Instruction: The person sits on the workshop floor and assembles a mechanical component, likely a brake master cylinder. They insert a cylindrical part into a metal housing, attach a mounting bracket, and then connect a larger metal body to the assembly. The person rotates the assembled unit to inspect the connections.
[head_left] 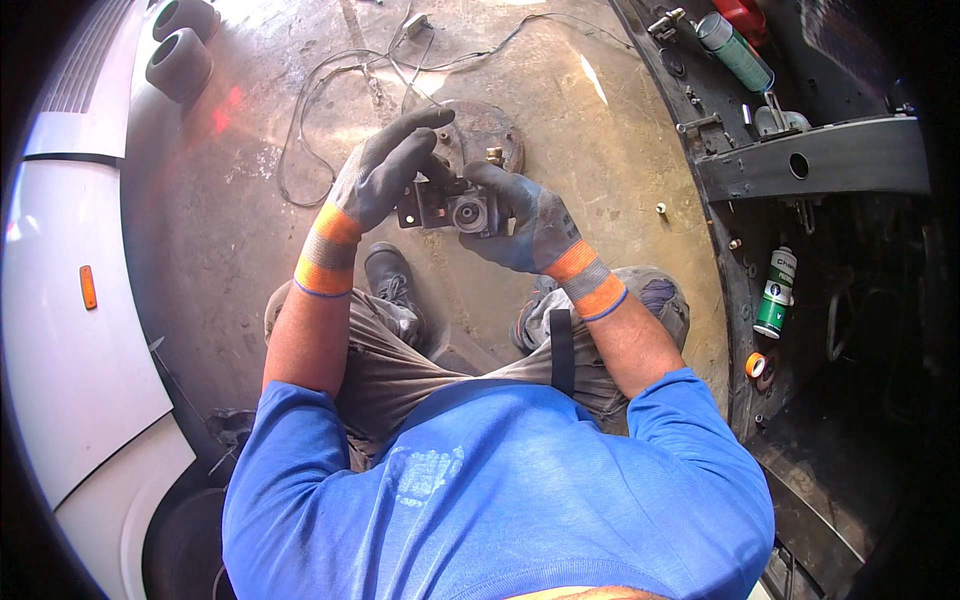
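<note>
My right hand (pixel 522 222), in a grey glove with an orange cuff, is wrapped round a dark metal part. This metal part (pixel 468 213) has a round port facing up, a flat bracket with holes on its left side and a brass fitting (pixel 494 156) at its far end. Beside the bracket is my left hand (pixel 385 172), gloved alike. Its fingers are stretched out over the part's far left edge; whether they touch it I cannot tell. Just beyond lies a round rusty plate (pixel 480 130) on the floor, partly hidden by my hands.
A thin cable (pixel 300 150) loops across the concrete floor. At the far left stand two dark cylinders (pixel 180 65). White vehicle panels (pixel 85 330) border the left. On the dark frame at right lie spray cans (pixel 776 292), an orange tape roll (pixel 755 365) and small hardware.
</note>
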